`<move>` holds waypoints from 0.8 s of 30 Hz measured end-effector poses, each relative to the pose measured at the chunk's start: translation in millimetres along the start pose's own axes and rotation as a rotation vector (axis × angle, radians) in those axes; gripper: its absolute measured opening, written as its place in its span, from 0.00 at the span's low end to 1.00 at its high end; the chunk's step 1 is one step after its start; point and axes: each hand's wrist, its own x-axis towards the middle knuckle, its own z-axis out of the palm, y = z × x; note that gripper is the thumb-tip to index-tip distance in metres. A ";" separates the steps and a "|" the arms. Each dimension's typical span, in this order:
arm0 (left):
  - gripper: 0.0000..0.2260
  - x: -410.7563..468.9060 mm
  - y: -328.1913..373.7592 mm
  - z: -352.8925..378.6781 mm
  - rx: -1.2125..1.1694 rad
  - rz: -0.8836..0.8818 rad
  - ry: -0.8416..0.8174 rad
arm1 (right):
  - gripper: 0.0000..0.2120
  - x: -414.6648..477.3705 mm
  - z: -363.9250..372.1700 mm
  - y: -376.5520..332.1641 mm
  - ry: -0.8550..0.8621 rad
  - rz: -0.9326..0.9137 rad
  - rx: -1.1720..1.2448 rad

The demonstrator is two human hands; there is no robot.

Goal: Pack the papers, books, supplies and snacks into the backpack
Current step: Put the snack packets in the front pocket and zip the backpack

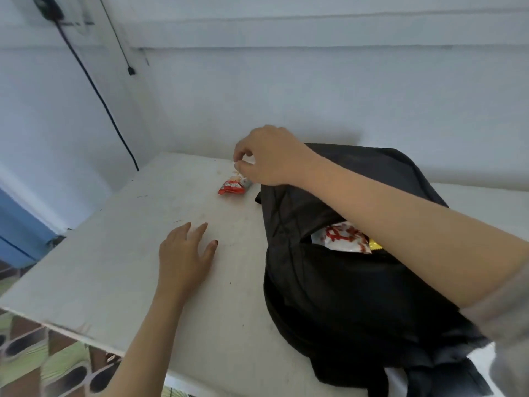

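At counter's [114, 267] 12 o'clock, right hand [269, 159] curls onto snack packet [232, 187], grip unclear; left hand [186, 253] lies flat. Corner pinch may slip

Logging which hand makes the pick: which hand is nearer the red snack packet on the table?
Right. The right hand pinches the red snack packet at its far end; the left hand lies flat on the table, nearer the person.

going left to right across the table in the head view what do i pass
left hand flat on the table → red snack packet → black backpack, a white and red packet showing in its opening. The right hand reaches across the black backpack to the red snack packet, so it is left out.
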 end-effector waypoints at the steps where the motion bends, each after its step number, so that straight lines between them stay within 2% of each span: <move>1: 0.25 -0.7 -5.4 4.8 0.025 -0.025 -0.014 | 0.12 17.3 9.3 1.1 -0.038 0.016 -0.008; 4: 0.32 -1.8 -14.4 13.7 0.033 -0.022 -0.014 | 0.14 60.1 42.2 8.4 -0.192 0.088 -0.097; 8: 0.30 1.3 -18.1 15.9 0.003 -0.016 0.006 | 0.20 84.1 81.9 19.7 -0.378 0.158 -0.236; 11: 0.30 1.3 -17.9 16.3 -0.011 -0.011 0.008 | 0.28 86.0 100.6 24.2 -0.477 0.150 -0.364; 14: 0.30 0.9 -19.9 16.7 -0.014 -0.024 0.016 | 0.31 89.9 114.5 23.4 -0.587 0.125 -0.395; 16: 0.30 0.9 -21.2 17.5 -0.011 -0.031 0.017 | 0.31 91.8 120.9 22.2 -0.553 0.101 -0.367; 20: 0.31 0.9 -21.8 18.1 -0.003 -0.037 0.005 | 0.17 87.0 121.7 21.2 -0.436 0.079 -0.214; 24: 0.31 1.6 -24.7 17.4 -0.048 -0.033 0.013 | 0.17 85.5 113.8 20.1 -0.354 0.059 -0.182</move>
